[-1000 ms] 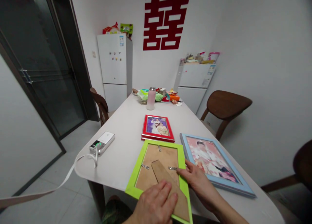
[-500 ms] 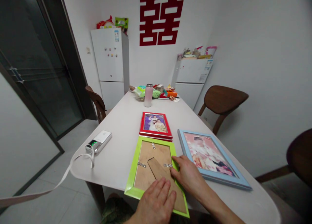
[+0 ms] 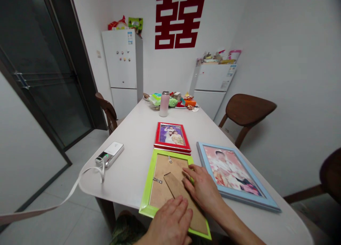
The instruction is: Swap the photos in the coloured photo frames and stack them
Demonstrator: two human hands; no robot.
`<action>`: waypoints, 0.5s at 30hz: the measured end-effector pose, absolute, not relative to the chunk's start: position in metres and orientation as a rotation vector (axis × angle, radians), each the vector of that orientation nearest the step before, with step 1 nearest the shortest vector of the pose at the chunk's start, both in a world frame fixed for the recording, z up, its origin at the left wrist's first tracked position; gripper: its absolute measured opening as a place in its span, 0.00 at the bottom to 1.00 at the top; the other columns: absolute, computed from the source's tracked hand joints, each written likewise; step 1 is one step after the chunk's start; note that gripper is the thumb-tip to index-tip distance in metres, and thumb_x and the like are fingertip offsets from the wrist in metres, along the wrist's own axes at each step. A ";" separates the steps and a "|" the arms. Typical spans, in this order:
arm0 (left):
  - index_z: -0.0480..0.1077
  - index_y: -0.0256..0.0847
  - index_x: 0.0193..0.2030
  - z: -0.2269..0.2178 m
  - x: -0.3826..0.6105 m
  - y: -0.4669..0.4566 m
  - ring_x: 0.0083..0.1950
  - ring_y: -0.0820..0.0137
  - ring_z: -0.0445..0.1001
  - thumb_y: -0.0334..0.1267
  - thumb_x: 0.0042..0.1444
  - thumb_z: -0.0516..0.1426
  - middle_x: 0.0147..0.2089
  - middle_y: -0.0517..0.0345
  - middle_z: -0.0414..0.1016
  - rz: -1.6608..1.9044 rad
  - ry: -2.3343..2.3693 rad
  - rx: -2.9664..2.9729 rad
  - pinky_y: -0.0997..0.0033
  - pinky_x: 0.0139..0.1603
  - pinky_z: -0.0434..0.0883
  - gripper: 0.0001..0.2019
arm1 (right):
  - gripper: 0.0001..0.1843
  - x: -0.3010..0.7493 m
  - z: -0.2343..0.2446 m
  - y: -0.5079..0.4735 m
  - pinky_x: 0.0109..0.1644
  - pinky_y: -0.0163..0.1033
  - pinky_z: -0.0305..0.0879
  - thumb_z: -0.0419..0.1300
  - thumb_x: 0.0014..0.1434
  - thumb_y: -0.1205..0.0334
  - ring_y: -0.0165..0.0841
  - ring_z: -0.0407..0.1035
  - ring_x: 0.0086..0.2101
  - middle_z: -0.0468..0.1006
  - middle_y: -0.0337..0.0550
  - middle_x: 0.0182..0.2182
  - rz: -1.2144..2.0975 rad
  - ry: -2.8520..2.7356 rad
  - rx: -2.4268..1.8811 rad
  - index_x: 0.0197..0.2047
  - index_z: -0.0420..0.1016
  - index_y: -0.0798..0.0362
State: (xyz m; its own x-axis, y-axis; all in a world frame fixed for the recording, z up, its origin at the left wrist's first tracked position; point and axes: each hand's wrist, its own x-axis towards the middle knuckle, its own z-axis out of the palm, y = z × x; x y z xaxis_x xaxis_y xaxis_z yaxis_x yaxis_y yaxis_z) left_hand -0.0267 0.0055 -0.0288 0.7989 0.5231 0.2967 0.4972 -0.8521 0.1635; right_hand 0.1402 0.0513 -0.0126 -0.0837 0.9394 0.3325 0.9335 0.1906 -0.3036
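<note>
On the surface (image 3: 133, 138) to your left, a white power bank (image 3: 109, 154) lies with a white strap (image 3: 92, 170) running off the edge. Far ahead, a pink flask (image 3: 164, 104) stands before snack packets (image 3: 160, 101). Two white refrigerators (image 3: 122, 58) (image 3: 210, 78) stand along the back, a red double-happiness sign (image 3: 179, 19) on the wall between them, and a brown wooden chair (image 3: 247, 106) sits on your right.

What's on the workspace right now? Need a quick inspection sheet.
Surface: white table with rounded corners.
Job's things: green photo frame face down, backing and stand strut showing.
Hands: left hand flat on the strut; right hand, fingers at the frame's right edge, grip unclear.
Clutter: red photo frame, blue photo frame, power bank, pink bottle, food packets.
Cables: white flat cord from the power bank over the table edge.
Surroundings: white fridge, second fridge, wooden chair, glass door, red wall sign.
</note>
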 end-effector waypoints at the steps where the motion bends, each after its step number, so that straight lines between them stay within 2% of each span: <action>1: 0.58 0.34 0.52 -0.024 -0.035 0.007 0.55 0.57 0.59 0.40 0.46 0.56 0.54 0.43 0.62 0.470 0.858 2.864 0.57 0.53 0.61 0.26 | 0.15 0.136 -0.011 0.051 0.45 0.43 0.58 0.51 0.50 0.63 0.39 0.61 0.41 0.69 0.51 0.40 0.042 -2.031 -1.697 0.40 0.72 0.55; 4: 0.55 0.34 0.54 -0.017 -0.059 0.013 0.57 0.55 0.56 0.43 0.40 0.60 0.56 0.39 0.58 0.455 1.116 2.734 0.51 0.54 0.57 0.33 | 0.13 0.115 -0.007 0.052 0.44 0.38 0.58 0.50 0.52 0.64 0.34 0.62 0.39 0.70 0.47 0.38 0.198 -2.091 -1.543 0.39 0.72 0.53; 8: 0.49 0.32 0.57 -0.028 -0.072 0.016 0.57 0.53 0.54 0.41 0.35 0.64 0.57 0.35 0.55 0.568 1.261 2.633 0.51 0.53 0.60 0.42 | 0.09 0.084 -0.002 0.059 0.39 0.36 0.56 0.52 0.52 0.62 0.33 0.62 0.36 0.70 0.44 0.32 0.264 -2.227 -1.532 0.30 0.73 0.53; 11: 0.45 0.32 0.58 -0.034 -0.067 0.012 0.57 0.53 0.54 0.38 0.34 0.64 0.57 0.35 0.54 0.645 1.280 2.613 0.52 0.53 0.61 0.45 | 0.10 0.070 -0.001 0.064 0.37 0.36 0.54 0.51 0.52 0.61 0.33 0.61 0.35 0.70 0.45 0.30 0.218 -2.281 -1.633 0.27 0.73 0.53; 15: 0.45 0.30 0.57 -0.030 -0.061 0.009 0.57 0.52 0.55 0.37 0.33 0.65 0.57 0.32 0.54 0.622 1.290 2.624 0.52 0.53 0.61 0.46 | 0.10 0.066 -0.004 0.067 0.38 0.36 0.53 0.49 0.53 0.64 0.33 0.61 0.35 0.70 0.45 0.31 0.147 -2.233 -1.683 0.28 0.72 0.53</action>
